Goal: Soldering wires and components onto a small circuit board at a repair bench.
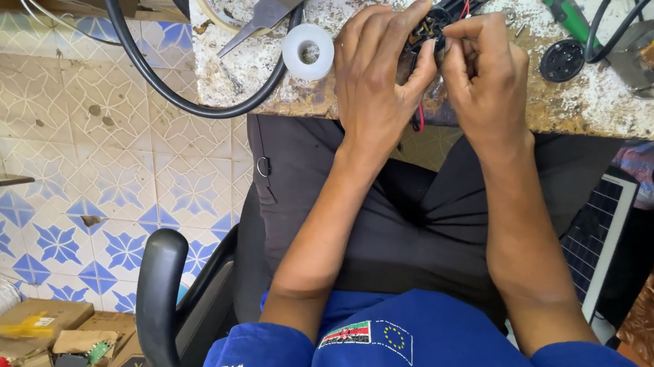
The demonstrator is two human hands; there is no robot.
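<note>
My left hand (376, 73) grips a small black electrical part (446, 11) with red wires at the edge of the worn workbench (578, 104). Close against it, my right hand (485, 70) pinches a thin red wire (463, 25) at that same part. Another red wire loop hangs below my hands. Most of the part is hidden behind my fingers.
On the bench lie a white tape roll (308, 50), a metal blade (276, 7), a thick black cable (154, 80), a green-handled screwdriver (564, 9), a black round disc (561, 60) and a small transformer (645, 53). A chair armrest (159, 294) and boxes of circuit boards (54, 362) sit lower left.
</note>
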